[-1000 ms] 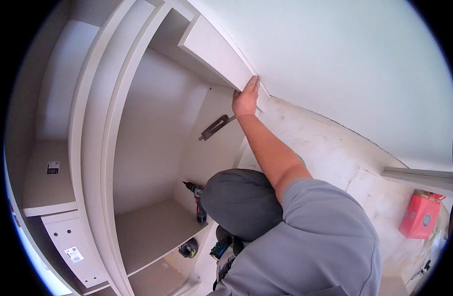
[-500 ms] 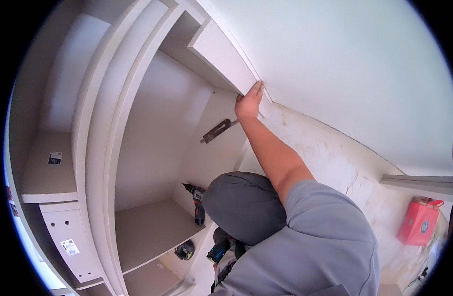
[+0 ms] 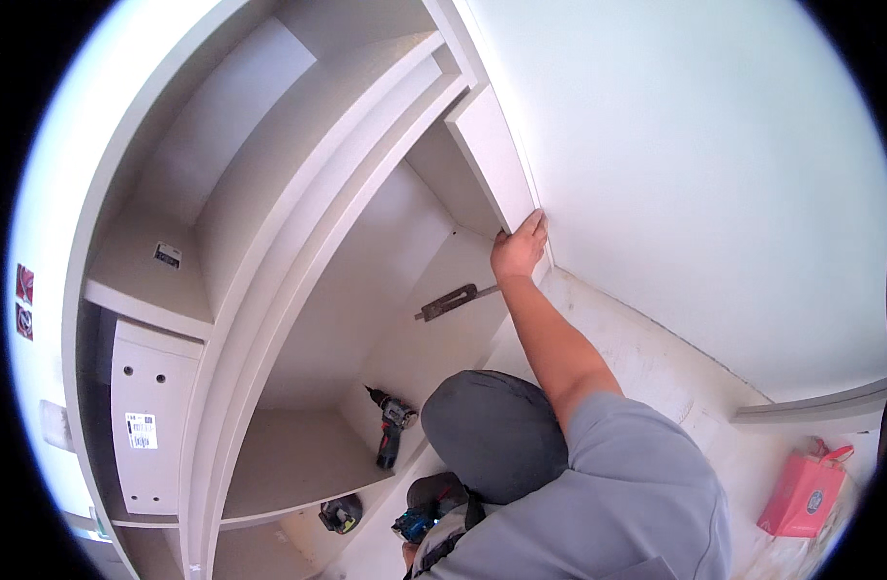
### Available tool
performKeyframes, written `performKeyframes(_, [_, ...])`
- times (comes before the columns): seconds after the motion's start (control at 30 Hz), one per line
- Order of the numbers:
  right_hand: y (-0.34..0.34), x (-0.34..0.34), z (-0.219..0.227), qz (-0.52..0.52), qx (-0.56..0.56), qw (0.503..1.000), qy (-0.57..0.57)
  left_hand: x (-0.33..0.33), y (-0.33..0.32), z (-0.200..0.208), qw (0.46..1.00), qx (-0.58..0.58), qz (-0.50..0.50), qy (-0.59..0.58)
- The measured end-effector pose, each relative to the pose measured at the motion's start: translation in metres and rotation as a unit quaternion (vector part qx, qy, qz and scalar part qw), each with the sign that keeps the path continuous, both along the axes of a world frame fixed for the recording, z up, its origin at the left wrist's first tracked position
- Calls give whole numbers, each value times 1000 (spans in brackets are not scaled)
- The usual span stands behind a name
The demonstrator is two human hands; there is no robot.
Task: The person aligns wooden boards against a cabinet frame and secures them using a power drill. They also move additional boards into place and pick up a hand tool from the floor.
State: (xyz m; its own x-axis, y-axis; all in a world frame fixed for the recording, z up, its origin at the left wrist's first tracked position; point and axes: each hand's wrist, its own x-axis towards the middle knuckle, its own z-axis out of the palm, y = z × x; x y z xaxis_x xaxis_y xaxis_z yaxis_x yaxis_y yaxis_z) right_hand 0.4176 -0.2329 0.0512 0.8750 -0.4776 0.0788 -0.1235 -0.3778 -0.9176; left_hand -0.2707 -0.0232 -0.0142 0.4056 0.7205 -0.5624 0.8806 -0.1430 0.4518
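My right hand [image 3: 517, 249] grips the lower edge of the white panel [image 3: 489, 155]; a drill [image 3: 392, 430] lies on the shelf [image 3: 289, 464] below.

- Small rectangular white sticker label with dark print [image 3: 141, 430], stuck low on the white drilled panel at the left.
- Small pale label with a dark patch [image 3: 167, 255], lying flat on the upper left shelf.
- Two small red square stickers [image 3: 25, 302], stacked at the far left edge.
- Pink-red paper package with a round emblem [image 3: 803, 493], standing at the lower right.
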Motion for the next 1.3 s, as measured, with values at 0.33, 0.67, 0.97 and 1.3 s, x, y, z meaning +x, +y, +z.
performKeyframes(0.33, [3, 18, 110, -42, -62, 954, -292, 13, 6, -21, 1000, 4, -2, -25])
performKeyframes(0.67, [-3, 24, 179, -38, -103, 926, -362, 10, 7, -28, 999, 5, 6, -33])
performKeyframes(0.97, [-7, 22, 202, -25, -119, 941, -317, 7, 10, -34, 999, 11, 3, -37])
performKeyframes(1.3, [-57, -41, 146, 155, 71, 935, -310, -32, 15, -51, 999, 27, 15, -28])
